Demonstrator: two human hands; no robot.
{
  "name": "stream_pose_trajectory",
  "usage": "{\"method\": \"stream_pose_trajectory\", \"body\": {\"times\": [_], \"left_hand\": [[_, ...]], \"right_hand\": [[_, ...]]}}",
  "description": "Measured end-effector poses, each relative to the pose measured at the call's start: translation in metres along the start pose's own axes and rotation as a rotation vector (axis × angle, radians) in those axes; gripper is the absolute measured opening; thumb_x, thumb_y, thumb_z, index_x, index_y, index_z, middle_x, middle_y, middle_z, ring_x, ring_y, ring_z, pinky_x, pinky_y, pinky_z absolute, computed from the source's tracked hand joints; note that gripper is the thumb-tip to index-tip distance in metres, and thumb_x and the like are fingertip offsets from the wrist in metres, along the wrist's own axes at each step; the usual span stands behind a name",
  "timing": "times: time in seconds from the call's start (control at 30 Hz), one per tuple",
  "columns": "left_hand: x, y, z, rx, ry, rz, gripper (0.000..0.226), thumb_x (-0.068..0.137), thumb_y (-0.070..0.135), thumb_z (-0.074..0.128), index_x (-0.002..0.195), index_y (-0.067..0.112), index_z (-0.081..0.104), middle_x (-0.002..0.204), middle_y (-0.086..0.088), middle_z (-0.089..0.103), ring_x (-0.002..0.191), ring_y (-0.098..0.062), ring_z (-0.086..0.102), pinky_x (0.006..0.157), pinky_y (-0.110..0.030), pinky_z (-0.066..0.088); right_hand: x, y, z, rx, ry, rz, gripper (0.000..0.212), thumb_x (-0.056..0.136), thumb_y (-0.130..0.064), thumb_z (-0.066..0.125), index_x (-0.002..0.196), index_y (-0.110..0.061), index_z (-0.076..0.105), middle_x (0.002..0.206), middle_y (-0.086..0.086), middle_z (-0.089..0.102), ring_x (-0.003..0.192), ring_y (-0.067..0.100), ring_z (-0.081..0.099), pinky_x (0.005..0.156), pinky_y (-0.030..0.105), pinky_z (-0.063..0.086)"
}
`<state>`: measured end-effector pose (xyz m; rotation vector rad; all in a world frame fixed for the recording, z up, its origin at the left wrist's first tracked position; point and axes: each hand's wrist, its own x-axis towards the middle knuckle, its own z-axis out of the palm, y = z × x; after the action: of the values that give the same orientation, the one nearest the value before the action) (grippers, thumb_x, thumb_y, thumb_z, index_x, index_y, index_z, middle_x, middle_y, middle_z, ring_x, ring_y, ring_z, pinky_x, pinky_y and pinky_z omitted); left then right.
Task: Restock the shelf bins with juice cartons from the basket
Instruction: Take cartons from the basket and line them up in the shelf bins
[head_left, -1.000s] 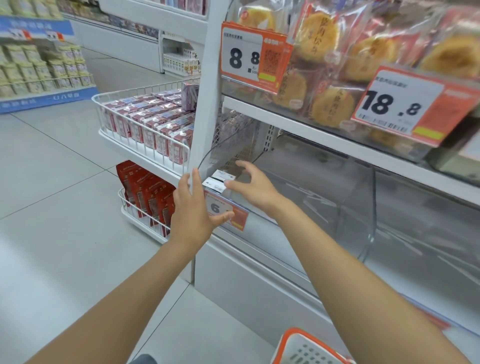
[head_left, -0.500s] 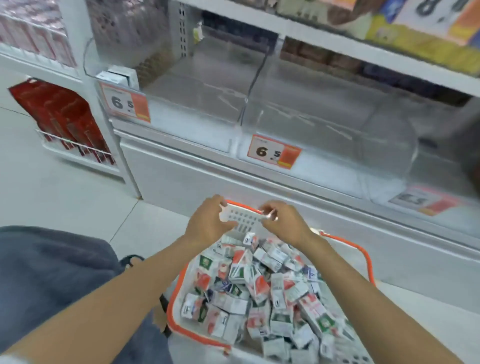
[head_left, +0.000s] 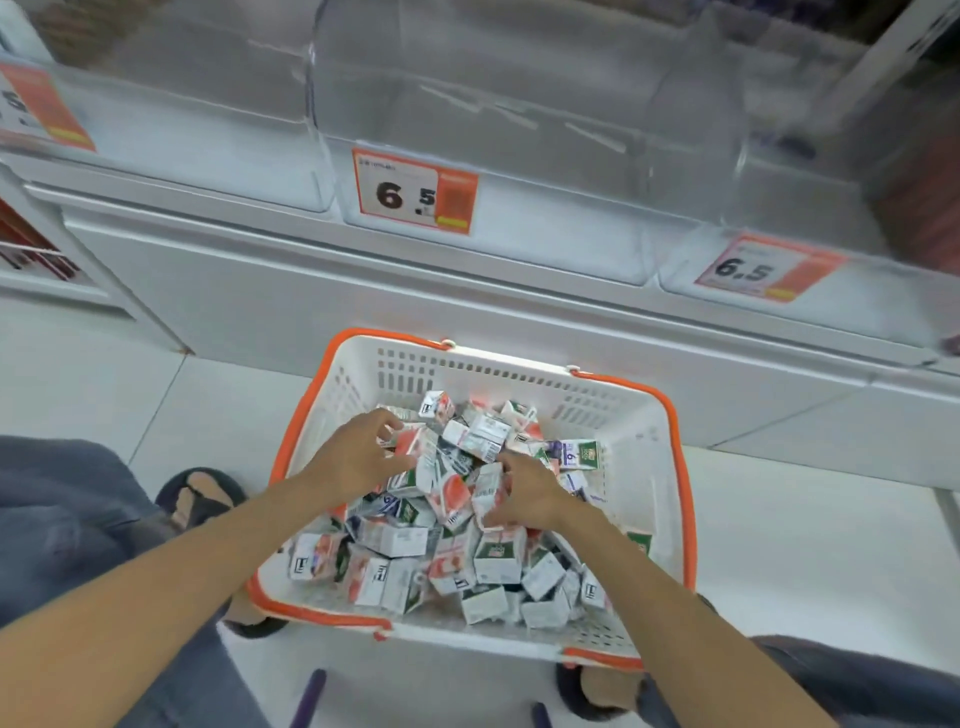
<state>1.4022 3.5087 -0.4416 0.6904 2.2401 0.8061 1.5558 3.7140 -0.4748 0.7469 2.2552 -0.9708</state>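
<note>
Left grip (head_left: 358, 460), right grip (head_left: 527, 499) clutching cartons (head_left: 397, 540), one basket (head_left: 467, 371), three bins (head_left: 519, 130)

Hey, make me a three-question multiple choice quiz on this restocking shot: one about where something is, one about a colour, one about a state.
1. Where are the left hand and right hand?
A. Flat on the floor tiles
B. In the basket, on the juice cartons
C. Up on the top shelf

2. What colour is the basket's rim?
A. Blue
B. Green
C. Orange

3. What does the clear shelf bin above the middle price tag hold?
A. Tightly packed cartons
B. Bottles
C. No cartons that can be seen

Answers:
1 B: both hands lie on the heap of cartons inside the basket.
2 C: an orange band runs round the white walls.
3 C: only bare white shelf shows through the clear walls.
</note>
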Motion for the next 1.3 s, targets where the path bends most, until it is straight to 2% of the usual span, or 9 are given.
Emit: {"method": "stream_pose_trajectory", "body": {"times": [0.1,0.2,0.3,0.53,0.67,0.87,1.03,1.1,1.3], "left_hand": [[0.003,0.011,0.004,-0.135,-0.019,-0.084,0.036,0.088,0.044,0.065,0.113,0.019,0.058,0.106,0.004,0.06,0.093,-0.011,0.061,0.074,-0.022,0.047],[0.006,0.027,-0.001,-0.549,-0.324,-0.32,0.06,0.077,0.065,0.064,0.12,0.022,0.06,0.118,0.001,0.061,0.106,-0.019,0.064,0.09,-0.038,0.054],[0.008,0.028,-0.012,-0.865,-0.524,-0.391,0.058,0.077,0.045,0.078,0.122,0.011,0.063,0.109,-0.006,0.064,0.102,-0.02,0.067,0.085,-0.04,0.057],[0.006,0.008,-0.014,-0.816,-0.204,-0.382,0.045,0.085,-0.007,0.062,0.122,0.018,0.055,0.111,-0.008,0.07,0.098,-0.023,0.07,0.07,-0.037,0.06],[0.004,0.008,-0.015,-0.822,-0.189,-0.383,0.046,0.084,-0.008,0.061,0.12,0.018,0.056,0.112,-0.01,0.069,0.096,-0.023,0.07,0.069,-0.037,0.06],[0.006,0.013,-0.018,-0.893,-0.149,-0.376,0.052,0.085,-0.004,0.064,0.128,0.022,0.052,0.117,-0.008,0.068,0.101,-0.022,0.068,0.075,-0.037,0.06],[0.003,0.017,-0.026,-0.897,-0.14,-0.322,0.091,0.064,0.038,0.085,0.14,0.025,0.038,0.134,0.009,0.052,0.109,-0.008,0.057,0.071,-0.029,0.058],[0.003,0.022,-0.03,-0.953,-0.174,-0.301,0.112,0.053,0.048,0.088,0.146,0.024,0.029,0.137,0.007,0.049,0.114,-0.01,0.054,0.075,-0.031,0.058],[-0.005,0.035,-0.061,-0.965,-0.211,-0.158,0.08,0.058,0.019,0.091,0.126,0.024,0.05,0.11,-0.002,0.073,0.102,-0.02,0.07,0.087,-0.039,0.056]], "right_hand": [[-0.003,-0.017,-0.01,0.16,0.083,-0.066,0.104,0.065,-0.03,0.086,0.149,-0.019,0.026,0.145,0.003,0.032,0.123,0.02,0.043,0.097,0.03,0.044],[-0.011,-0.049,-0.022,0.199,0.154,-0.286,0.112,0.064,-0.033,0.085,0.152,-0.032,0.015,0.145,-0.006,0.027,0.131,0.015,0.033,0.105,0.033,0.039],[-0.014,-0.077,-0.033,0.339,0.005,-0.396,0.103,0.069,-0.036,0.081,0.151,-0.041,0.019,0.147,-0.012,0.032,0.133,0.003,0.032,0.102,0.023,0.038],[0.001,-0.045,0.0,0.334,-0.063,-0.037,0.065,0.093,-0.019,0.06,0.151,-0.02,0.029,0.134,0.009,0.053,0.105,0.024,0.061,0.084,0.034,0.05],[0.009,-0.044,0.024,0.229,-0.136,-0.005,0.077,0.094,-0.023,0.059,0.155,-0.019,0.012,0.079,-0.009,0.048,0.054,0.008,0.044,0.052,0.021,0.036],[0.002,-0.048,0.006,0.388,0.071,0.02,0.075,0.092,-0.013,0.062,0.152,-0.02,0.018,0.133,0.012,0.052,0.075,0.005,0.059,0.054,0.018,0.052],[-0.013,-0.075,-0.041,0.639,0.252,-0.152,0.053,0.089,-0.006,0.065,0.135,-0.027,0.05,0.122,0.003,0.062,0.098,0.02,0.066,0.086,0.045,0.057],[-0.019,-0.093,-0.051,0.834,0.158,-0.218,0.047,0.086,-0.001,0.067,0.127,-0.02,0.056,0.113,0.006,0.066,0.097,0.024,0.069,0.086,0.037,0.057],[-0.031,-0.151,-0.059,0.813,0.07,-0.337,0.037,0.089,0.001,0.062,0.126,-0.005,0.058,0.121,0.015,0.065,0.111,0.028,0.064,0.092,0.033,0.054]]}}
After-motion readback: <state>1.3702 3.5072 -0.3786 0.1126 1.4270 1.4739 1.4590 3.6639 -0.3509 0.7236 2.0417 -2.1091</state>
